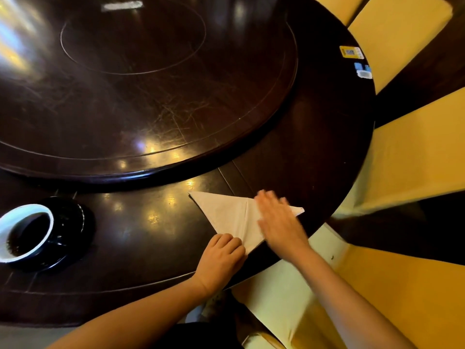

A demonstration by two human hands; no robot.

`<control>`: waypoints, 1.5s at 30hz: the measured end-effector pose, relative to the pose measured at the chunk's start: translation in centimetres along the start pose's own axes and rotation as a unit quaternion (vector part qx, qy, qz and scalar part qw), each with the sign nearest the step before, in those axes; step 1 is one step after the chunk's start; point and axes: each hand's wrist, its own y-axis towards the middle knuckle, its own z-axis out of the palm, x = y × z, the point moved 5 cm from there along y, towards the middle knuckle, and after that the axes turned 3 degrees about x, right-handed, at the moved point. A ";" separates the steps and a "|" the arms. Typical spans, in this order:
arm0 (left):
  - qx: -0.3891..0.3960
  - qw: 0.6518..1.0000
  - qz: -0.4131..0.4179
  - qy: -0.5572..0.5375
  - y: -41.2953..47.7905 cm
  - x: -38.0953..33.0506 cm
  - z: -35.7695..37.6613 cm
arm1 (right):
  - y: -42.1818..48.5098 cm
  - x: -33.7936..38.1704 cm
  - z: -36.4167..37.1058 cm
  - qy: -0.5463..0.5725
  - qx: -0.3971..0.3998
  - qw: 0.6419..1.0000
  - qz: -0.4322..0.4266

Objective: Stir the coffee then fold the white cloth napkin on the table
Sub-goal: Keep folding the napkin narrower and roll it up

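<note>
White cloth: the napkin (226, 215) lies on the table (151, 235) near its front edge, right of centre. It is already folded to a pointed, kite-like shape with one crease running down it.
Left hand: the left hand (221, 255) sits on the near corner with its fingers curled under. I cannot tell whether they pinch the cloth or only pin it.
Right hand: the right hand (279, 222) lies flat on the right-side flap with fingers straight, gripping nothing; it is blurred.
Coffee: the cup (25, 233) of dark coffee stands on a black saucer (75, 222) at far left, well apart from the cloth. I see no spoon.
Handling: I judge the cloth light, soft and limp. It is likely to slide on the glossy wood, yet it takes a crease.
Where to hold: I would pin one corner and lift a free tip or edge, never the middle, then press along the fold.
Risk: a flap may spring open once the palm lifts.
</note>
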 end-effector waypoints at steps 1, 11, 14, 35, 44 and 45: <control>-0.005 1.000 0.004 0.001 0.0 0.0 0.0 | -0.5 1.7 0.6 0.002 0.015 0.999 -0.045; 0.027 0.999 0.032 0.031 0.5 -0.5 -0.7 | -1.1 -0.6 1.9 -0.012 0.056 0.998 -0.034; 0.032 0.999 0.032 0.026 0.6 -0.4 -0.8 | -1.6 -2.1 1.9 -0.021 0.049 0.999 0.004; 0.011 0.999 0.028 -0.036 -1.1 2.7 -2.5 | 5.0 7.5 1.0 0.073 0.073 0.990 -0.099; 0.010 0.998 0.045 -0.042 -1.5 2.9 -2.1 | 8.6 6.2 0.4 0.040 0.080 0.995 -0.032; 0.006 0.998 0.046 -0.041 -1.5 2.9 -2.2 | 8.0 5.8 0.4 0.045 0.080 0.995 -0.031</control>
